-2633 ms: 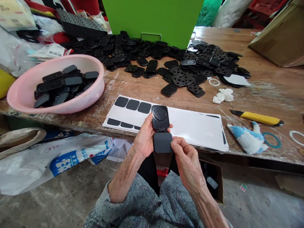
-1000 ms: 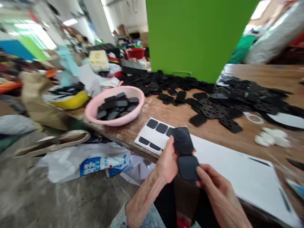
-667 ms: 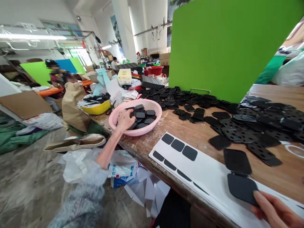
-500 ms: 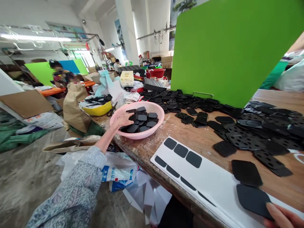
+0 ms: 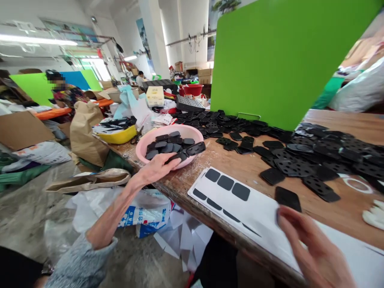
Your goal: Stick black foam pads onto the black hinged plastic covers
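Observation:
My left hand reaches the front rim of a pink plastic basin, its fingertips on a black rubber pad. Several more black pads lie heaped in the basin, and one lies across the rim. My right hand hovers open over a white sheet printed with dark rounded pads. Just past its fingers, a dark hinged case lies at the sheet's far edge, with part of it possibly hidden. A large scatter of black perforated plates covers the wooden table.
A green board stands upright on the table behind the plates. White gloves lie at the right edge. Beyond the basin sit a yellow bowl and a brown paper bag. White sacks lie below the table's front edge.
My left hand has come from inside the basin to its front rim. My right hand has drawn back from the hinged case, and only one dark panel of it now shows.

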A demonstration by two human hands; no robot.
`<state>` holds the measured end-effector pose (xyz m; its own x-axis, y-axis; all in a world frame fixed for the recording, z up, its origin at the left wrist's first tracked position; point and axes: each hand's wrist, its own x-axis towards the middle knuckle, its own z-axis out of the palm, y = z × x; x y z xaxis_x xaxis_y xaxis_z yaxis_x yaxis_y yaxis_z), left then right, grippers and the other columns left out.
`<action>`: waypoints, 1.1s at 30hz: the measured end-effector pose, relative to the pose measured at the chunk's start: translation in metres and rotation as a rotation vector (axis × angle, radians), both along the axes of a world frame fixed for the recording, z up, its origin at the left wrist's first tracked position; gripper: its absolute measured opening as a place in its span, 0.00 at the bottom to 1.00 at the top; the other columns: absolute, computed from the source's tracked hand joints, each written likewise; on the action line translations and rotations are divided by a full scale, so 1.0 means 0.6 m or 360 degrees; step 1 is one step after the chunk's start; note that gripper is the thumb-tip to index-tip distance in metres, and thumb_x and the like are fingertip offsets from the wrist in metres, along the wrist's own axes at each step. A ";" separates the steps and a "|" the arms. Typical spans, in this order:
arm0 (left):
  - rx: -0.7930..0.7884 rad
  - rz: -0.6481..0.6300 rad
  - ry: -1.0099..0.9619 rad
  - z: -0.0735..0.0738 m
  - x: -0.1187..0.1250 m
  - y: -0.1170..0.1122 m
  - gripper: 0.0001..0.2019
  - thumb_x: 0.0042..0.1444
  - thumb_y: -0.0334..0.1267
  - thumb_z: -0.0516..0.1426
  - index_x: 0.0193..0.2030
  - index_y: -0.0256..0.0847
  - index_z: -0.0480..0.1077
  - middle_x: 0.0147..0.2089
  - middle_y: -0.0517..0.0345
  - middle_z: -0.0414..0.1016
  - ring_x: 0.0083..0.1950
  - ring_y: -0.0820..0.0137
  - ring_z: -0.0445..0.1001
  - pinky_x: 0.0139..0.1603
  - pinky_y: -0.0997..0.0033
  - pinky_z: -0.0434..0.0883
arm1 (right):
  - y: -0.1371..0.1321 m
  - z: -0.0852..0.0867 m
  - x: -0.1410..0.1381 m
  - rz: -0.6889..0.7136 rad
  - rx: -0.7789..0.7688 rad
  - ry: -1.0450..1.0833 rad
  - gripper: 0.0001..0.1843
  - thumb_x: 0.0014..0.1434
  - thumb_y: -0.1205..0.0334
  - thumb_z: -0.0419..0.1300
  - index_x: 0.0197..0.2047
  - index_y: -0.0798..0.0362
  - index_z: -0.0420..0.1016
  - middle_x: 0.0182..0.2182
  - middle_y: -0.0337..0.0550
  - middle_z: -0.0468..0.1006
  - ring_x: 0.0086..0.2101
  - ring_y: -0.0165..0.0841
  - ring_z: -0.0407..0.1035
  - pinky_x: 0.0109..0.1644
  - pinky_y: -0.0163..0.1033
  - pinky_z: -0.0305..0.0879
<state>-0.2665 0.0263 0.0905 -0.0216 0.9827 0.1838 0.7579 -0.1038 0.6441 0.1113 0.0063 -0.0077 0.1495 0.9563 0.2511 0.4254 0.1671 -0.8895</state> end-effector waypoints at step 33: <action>-0.0917 0.0361 -0.2621 -0.210 0.195 -0.200 0.15 0.61 0.39 0.53 0.52 0.37 0.71 0.46 0.47 0.79 0.44 0.65 0.77 0.47 0.65 0.73 | -0.183 -0.077 -0.090 0.0730 0.0374 -0.0100 0.18 0.62 0.74 0.52 0.50 0.47 0.73 0.51 0.44 0.77 0.50 0.32 0.72 0.53 0.34 0.69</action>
